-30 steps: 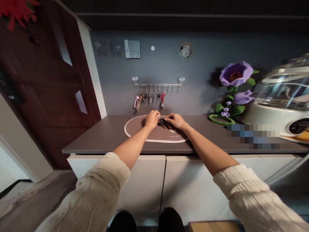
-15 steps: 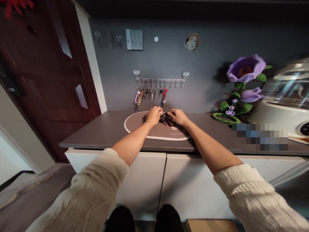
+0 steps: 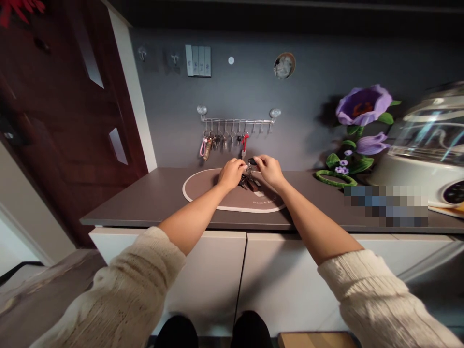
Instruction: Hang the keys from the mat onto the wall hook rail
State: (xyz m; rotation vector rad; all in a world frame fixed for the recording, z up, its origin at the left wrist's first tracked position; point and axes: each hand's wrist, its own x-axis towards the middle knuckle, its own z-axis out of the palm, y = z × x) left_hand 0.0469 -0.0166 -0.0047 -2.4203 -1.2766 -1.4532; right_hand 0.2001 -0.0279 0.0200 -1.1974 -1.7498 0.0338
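Observation:
Over the mat, my right hand (image 3: 268, 171) is closed in a pinch on a black-headed key (image 3: 252, 162), with a small metal ring or chain below it. My left hand (image 3: 231, 175) is closed just to its left, its fingertips gripping the bunch of keys (image 3: 243, 182). A brown leather-like tag (image 3: 252, 185) hangs or lies with the bunch, low over the brown oval mat (image 3: 203, 188). My fingers hide part of the ring. Behind, a clear hook rail (image 3: 237, 121) carries several keys, a pink loop (image 3: 202, 147) and a red strap (image 3: 245, 142).
The grey counter (image 3: 145, 198) tops white cabinet doors (image 3: 203, 270). Purple knitted flowers (image 3: 364, 107) and a white appliance with a clear dome (image 3: 416, 169) stand at right, near a blurred-out patch. A dark red door (image 3: 72, 121) is at left.
My right hand has risen slightly, lifting the black-headed key above the rest of the bunch. My left hand stays close beside it. The camera view has shifted a little.

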